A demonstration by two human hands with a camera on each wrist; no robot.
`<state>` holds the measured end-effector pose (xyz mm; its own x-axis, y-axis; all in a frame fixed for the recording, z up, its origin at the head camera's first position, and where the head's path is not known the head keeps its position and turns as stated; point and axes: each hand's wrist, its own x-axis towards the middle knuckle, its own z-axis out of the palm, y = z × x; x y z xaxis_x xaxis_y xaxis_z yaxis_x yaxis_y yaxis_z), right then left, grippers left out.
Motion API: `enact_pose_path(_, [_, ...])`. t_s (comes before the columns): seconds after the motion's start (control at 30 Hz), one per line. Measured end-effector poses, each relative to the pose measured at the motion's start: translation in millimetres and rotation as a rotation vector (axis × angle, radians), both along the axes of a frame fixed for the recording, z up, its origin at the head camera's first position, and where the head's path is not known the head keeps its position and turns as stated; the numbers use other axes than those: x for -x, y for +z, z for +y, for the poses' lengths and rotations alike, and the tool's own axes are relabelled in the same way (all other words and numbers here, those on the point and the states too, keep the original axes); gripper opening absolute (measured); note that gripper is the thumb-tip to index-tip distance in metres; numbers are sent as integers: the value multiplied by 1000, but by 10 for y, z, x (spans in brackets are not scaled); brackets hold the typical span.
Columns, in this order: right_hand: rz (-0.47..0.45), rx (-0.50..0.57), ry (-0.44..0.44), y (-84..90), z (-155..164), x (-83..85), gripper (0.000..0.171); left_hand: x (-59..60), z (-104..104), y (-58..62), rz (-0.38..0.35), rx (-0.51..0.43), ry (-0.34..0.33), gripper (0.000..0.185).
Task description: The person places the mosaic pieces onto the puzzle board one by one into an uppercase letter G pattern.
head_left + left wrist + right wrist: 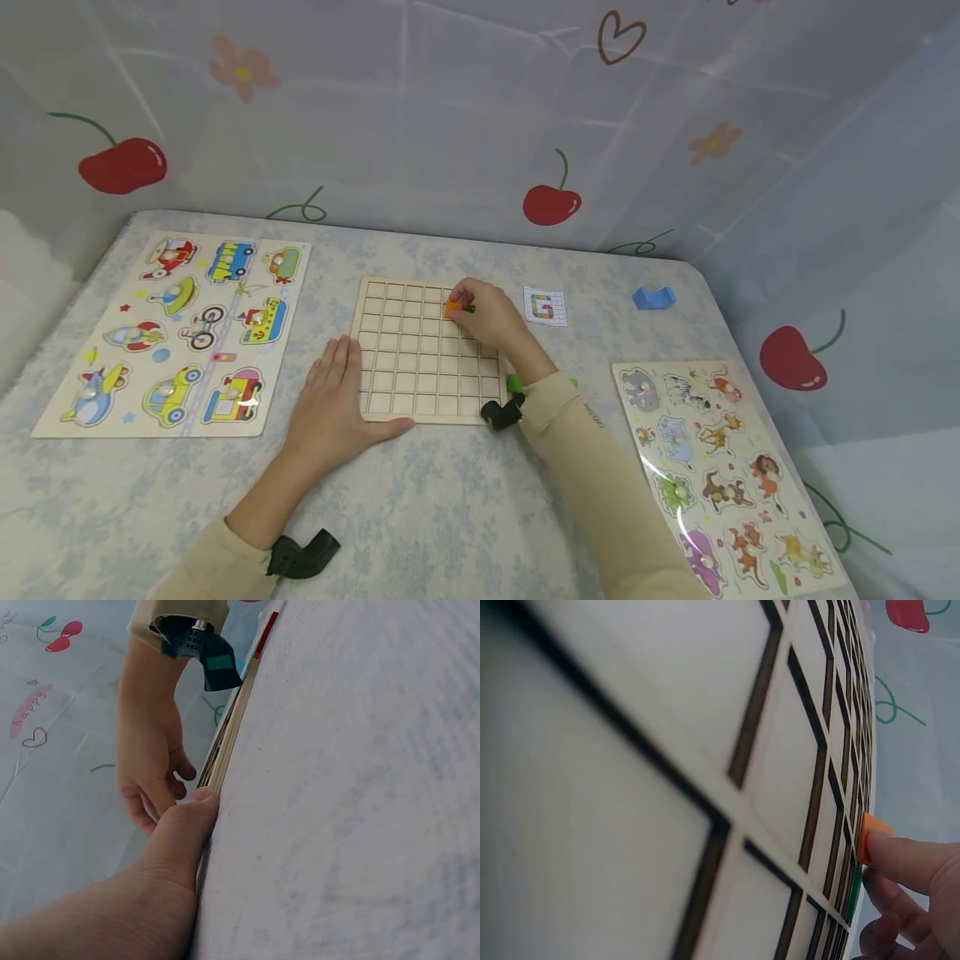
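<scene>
At the far left of the table (450,517) a vehicle puzzle (172,333) was laid flat, well apart from the work. Next came the left hand (337,400), spread open with straight fingers and pressed palm-down on the cloth, its thumb set against the near edge of the grid board (405,367); nothing was held in it, and the board appeared to be steadied by it. Over the board's far right corner an orange block (453,308) was pinched in the curled fingertips of the right hand (487,317), touching the grid beside a green piece (853,894) (only its edge was seen). The placing of the block was judged to be the step in hand: the piece would have to be squared to the cells and pressed down flat before the fingers were released. A pattern card (544,306) lay just beside that corner, a blue block (654,297) farther right, and an animal puzzle (720,467) at the right edge.
</scene>
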<state>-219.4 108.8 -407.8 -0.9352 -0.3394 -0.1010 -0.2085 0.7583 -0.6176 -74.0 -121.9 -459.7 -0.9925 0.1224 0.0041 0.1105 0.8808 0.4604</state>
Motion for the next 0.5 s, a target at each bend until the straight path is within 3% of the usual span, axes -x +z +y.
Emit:
enact_pose_path(0.17, [35,-47,19,14,-11,-5,18,4,5,12,-2,0,-2,143])
enact_pose_path(0.5, [20,-117,23,27,-33,-16,28,-1,15,22,4,-3,1,143])
